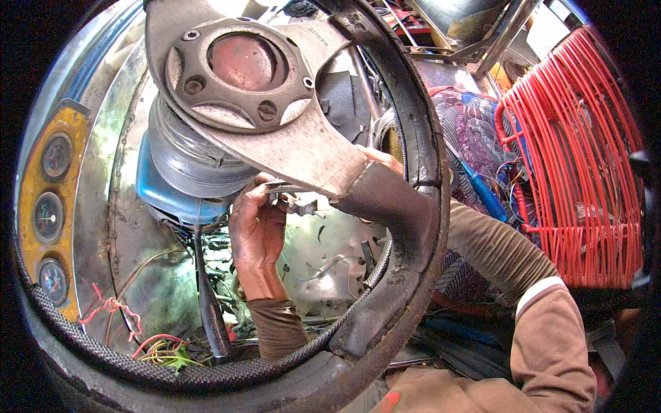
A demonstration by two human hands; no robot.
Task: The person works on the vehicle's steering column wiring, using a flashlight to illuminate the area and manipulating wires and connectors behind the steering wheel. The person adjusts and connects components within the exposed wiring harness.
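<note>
Grey metal forms the small part [301, 206] behind the steering wheel [313, 143] that your left hand [258, 227] pinches, your right hand [383, 159] too hidden to tell its grip, while loose wires [165, 355] below suggest work left unfinished.

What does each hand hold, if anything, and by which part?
Left hand: a small metal part, apparently by its left end. Right hand: cannot tell; the steering wheel hides its hold.

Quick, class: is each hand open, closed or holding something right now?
Left hand: fingers bent at a small metal part; grip cannot be told.
Right hand: mostly hidden behind the steering wheel; cannot be told.
</note>
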